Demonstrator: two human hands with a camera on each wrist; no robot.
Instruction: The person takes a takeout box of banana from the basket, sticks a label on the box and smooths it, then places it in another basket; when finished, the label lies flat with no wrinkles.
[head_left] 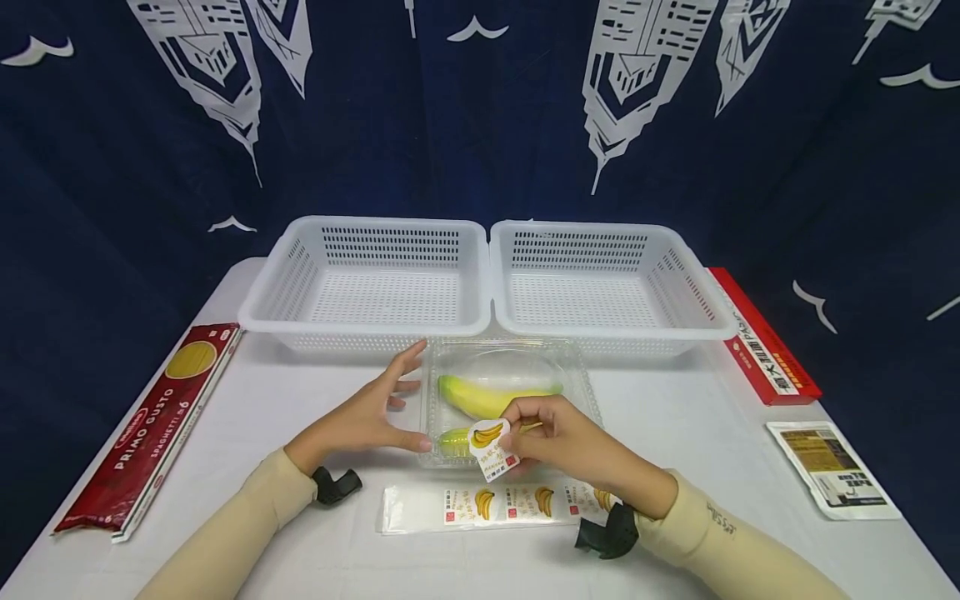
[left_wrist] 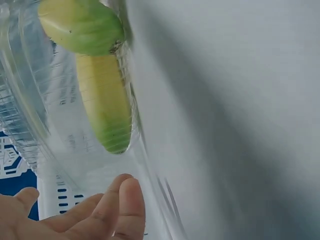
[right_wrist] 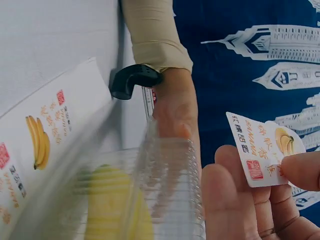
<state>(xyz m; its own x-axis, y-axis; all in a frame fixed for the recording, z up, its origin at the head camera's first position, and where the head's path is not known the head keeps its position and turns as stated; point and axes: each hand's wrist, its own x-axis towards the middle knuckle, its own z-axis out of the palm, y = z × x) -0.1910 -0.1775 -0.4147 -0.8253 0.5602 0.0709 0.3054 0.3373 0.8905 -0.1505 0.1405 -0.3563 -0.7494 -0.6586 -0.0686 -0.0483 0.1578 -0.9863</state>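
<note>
On the white table (head_left: 300, 417), near its front edge, the clear clamshell (head_left: 510, 358) holds bananas (head_left: 487, 398) lying left-to-right. The left hand (head_left: 367, 417), fingers straight, steadies its left side; the right hand (head_left: 558, 442) pinches a banana sticker (head_left: 491, 448) at its front edge.

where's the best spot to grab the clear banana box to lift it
Probably by its two short ends, one hand from each side. The clear banana box lies flat with its lid shut, a flat rim runs round it, and the domed lid looks slippery. The left hand already touches the left end; the right hand pinches a banana sticker.
</note>
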